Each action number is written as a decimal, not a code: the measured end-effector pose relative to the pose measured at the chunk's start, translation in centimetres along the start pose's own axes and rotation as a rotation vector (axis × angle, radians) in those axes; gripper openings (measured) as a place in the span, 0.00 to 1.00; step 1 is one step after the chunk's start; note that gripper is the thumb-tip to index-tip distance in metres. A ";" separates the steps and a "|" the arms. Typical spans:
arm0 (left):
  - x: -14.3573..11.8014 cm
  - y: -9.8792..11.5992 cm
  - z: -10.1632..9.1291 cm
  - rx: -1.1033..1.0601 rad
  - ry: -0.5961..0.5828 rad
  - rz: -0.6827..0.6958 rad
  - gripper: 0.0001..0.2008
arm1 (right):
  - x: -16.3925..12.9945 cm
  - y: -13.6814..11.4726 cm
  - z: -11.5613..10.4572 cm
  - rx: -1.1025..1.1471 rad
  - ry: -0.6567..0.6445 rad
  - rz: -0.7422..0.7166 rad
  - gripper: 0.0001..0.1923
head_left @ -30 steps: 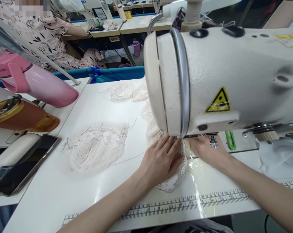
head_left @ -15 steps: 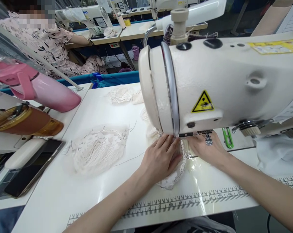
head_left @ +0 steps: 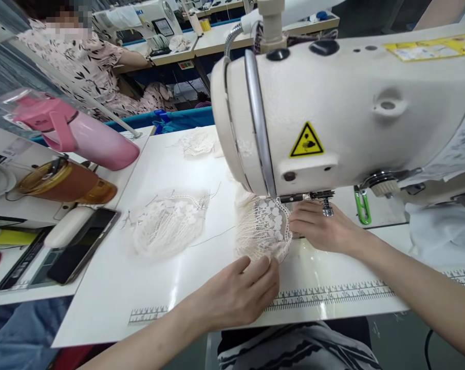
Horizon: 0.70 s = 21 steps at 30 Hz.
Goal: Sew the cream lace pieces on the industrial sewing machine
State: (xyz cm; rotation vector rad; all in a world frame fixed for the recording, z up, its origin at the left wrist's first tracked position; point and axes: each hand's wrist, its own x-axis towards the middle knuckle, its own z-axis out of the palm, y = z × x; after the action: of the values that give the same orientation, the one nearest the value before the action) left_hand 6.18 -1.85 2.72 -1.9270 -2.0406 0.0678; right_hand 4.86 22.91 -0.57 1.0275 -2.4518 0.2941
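A white lace piece [head_left: 263, 228] lies under the head of the cream sewing machine [head_left: 332, 108], by the presser foot [head_left: 325, 203]. My left hand [head_left: 240, 293] pinches the near edge of this lace between thumb and fingers. My right hand [head_left: 320, 228] rests flat on the table at the lace's right edge, below the presser foot, fingers pressing the fabric. A second lace piece [head_left: 168, 223] lies loose to the left, and a third lace piece [head_left: 197, 141] sits at the back of the table.
On the left side table lie a pink bottle [head_left: 81, 136], an amber bottle [head_left: 66, 182], a black phone [head_left: 84, 244] and a white case [head_left: 66, 234]. Green snips [head_left: 362, 205] sit right of the needle. A printed ruler [head_left: 332, 294] runs along the white table's front edge. Another person sits behind.
My left hand has drawn back from the needle area to the lace's near edge and taken hold of it. The lace now shows uncovered. The camera view has shifted right.
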 end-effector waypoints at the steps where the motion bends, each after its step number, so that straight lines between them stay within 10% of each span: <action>1: -0.4 0.5 0.2 0.030 -0.009 -0.016 0.07 | 0.0 0.0 0.0 0.003 -0.003 0.012 0.18; 11: 1.2 -1.8 -2.1 -0.407 0.003 -0.780 0.08 | -0.3 0.3 -0.6 0.127 -0.048 0.011 0.10; 16: 3.2 -3.7 -0.4 -0.473 -0.102 -0.513 0.11 | 0.1 0.6 -0.9 0.169 0.075 -0.059 0.10; 21: 3.7 -2.9 2.9 -0.191 0.121 -0.332 0.10 | 0.1 0.7 -0.9 0.190 0.063 -0.046 0.08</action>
State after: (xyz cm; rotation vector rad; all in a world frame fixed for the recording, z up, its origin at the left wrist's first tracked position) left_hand 2.52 2.09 1.50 -1.6192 -2.3220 -0.3248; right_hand 4.64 23.65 0.23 1.1327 -2.3749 0.5443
